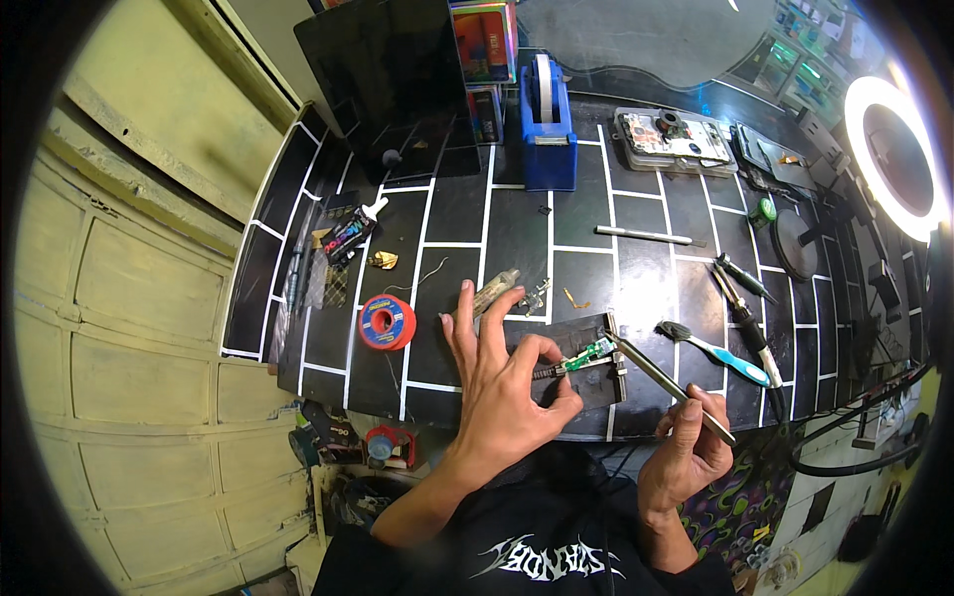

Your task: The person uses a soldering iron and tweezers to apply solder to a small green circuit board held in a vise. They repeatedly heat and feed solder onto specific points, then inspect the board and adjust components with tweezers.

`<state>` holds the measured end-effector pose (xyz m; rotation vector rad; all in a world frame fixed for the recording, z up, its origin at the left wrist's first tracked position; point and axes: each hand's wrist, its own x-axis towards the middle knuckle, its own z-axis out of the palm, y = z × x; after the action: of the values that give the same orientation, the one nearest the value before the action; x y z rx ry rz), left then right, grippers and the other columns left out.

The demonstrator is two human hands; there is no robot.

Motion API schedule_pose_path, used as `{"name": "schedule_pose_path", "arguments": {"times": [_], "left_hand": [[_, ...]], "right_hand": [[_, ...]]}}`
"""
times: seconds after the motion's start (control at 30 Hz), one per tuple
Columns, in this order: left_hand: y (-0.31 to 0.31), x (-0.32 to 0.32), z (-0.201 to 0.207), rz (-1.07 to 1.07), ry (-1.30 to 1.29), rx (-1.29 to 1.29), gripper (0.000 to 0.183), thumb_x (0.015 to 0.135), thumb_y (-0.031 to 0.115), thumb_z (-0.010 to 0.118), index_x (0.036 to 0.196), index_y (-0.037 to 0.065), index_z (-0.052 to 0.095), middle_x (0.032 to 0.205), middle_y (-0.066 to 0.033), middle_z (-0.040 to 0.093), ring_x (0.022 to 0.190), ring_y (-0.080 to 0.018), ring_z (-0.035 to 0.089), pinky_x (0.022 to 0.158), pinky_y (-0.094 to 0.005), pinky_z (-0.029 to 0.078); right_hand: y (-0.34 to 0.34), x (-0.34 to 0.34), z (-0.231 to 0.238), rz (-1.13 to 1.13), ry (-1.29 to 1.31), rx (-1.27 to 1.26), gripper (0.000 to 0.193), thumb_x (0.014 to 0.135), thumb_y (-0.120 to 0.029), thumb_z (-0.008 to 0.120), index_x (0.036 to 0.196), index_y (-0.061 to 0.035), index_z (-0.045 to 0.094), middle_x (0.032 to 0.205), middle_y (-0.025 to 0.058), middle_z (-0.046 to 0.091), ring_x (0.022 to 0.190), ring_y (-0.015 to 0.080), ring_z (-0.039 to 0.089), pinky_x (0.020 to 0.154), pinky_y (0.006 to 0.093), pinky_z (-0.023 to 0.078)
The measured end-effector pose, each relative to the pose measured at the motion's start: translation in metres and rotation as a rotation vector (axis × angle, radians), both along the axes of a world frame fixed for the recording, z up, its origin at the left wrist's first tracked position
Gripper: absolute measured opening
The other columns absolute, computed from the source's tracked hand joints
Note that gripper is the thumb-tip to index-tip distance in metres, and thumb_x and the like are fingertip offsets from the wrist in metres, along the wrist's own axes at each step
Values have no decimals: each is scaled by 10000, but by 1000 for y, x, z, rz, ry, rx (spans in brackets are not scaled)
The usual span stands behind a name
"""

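A small green circuit board point(588, 355) sits in a dark metal circuit board holder point(600, 389) with a threaded rod, near the front edge of the bench. Around the rod side of the holder, the thumb and index finger of my left hand point(507, 382) are closed, close to the board's left end. Its other fingers stretch out over a worn, pale tube point(496, 290). My right hand point(688, 452) grips metal tweezers point(661, 379), whose tips reach the board's right end. Whether the tips touch it, I cannot tell.
A red solder spool point(387, 322) stands left of my left hand. Rightward lie a blue-white toothbrush point(730, 358), a soldering iron point(747, 328) and a slim metal tool point(648, 235). Behind are a blue tape dispenser point(550, 149) and a parts box point(676, 139). A ring light point(863, 149) glows at right.
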<state>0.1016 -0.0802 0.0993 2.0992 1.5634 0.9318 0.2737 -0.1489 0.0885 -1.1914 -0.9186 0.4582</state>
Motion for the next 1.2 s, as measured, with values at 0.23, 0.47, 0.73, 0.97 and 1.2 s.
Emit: {"name": "schedule_pose_path", "arguments": {"times": [0.23,0.47,0.73,0.97,1.2], "left_hand": [[-1,-3,0,-18,22,-5,216,630,156,761,810,104,653,1492,-190,389,1514,-523,97,1154,-743,25],[0,-1,0,-21,22,-10,215,627,160,752,803,95,649,1500,-209,368,1512,-530,94,1151,-748,36],[2,5,-1,34,-79,12,424,620,123,749,991,67,552,1511,-221,363,1511,-537,119,1167,-726,38],[0,0,-4,-34,-28,9,495,636,115,755,1070,86,521,1188,-43,607,1363,-385,392,1179,-704,19],[1,-5,-5,-76,-50,-7,500,660,137,752,1110,97,538,952,38,642,1175,-245,512,1187,-696,11]], "right_hand": [[-3,-4,-1,10,-12,2,171,1004,-66,639,1106,61,689,920,79,606,665,86,549,553,214,443],[-3,-3,2,5,-9,-3,171,1004,-70,641,1102,60,690,912,74,604,661,86,547,552,212,438],[-3,4,1,4,-15,4,169,1001,-65,643,1108,57,690,924,76,603,663,88,548,554,211,443],[-3,1,0,14,-9,-1,170,1002,-64,641,1113,56,689,930,78,603,668,85,550,551,211,441],[-4,-4,-1,19,3,-22,172,1005,-68,638,1105,62,692,921,74,603,670,86,556,549,211,438]]}}
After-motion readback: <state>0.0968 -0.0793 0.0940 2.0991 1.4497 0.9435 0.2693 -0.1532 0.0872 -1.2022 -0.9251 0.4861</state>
